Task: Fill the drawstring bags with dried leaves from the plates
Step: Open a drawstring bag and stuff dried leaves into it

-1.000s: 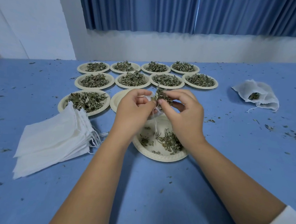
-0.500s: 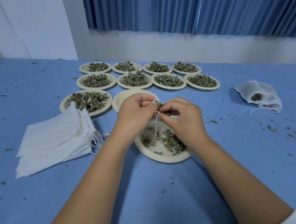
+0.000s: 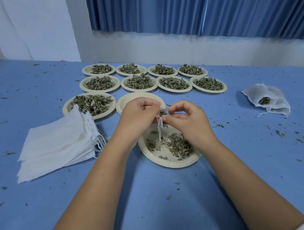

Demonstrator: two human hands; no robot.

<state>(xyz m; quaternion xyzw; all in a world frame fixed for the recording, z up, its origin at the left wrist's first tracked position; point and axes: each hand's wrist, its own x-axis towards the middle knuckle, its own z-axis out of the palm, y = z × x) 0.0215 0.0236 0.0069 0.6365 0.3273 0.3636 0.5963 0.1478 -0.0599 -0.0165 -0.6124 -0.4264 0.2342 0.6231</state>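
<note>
My left hand [image 3: 138, 115] holds the mouth of a small white drawstring bag [image 3: 158, 119], mostly hidden between my hands, its strings dangling down. My right hand [image 3: 186, 121] pinches a tuft of dried leaves [image 3: 163, 113] at the bag's opening. Both hands hover over the near paper plate [image 3: 169, 163], which holds a thin scatter of leaves [image 3: 177, 146]. A stack of flat empty bags [image 3: 57, 144] lies at the left. Filled bags [image 3: 267, 100] lie at the far right.
Several paper plates heaped with dried leaves [image 3: 139, 82] stand in rows behind my hands; one empty plate [image 3: 130, 100] sits just behind my left hand. Leaf crumbs are scattered over the blue table [image 3: 160, 204], thickest at the right. A white wall and blue curtain stand behind the table.
My right hand has lowered a pinch of leaves from above the bag down into its mouth. Both hands have closed in together over the near plate.
</note>
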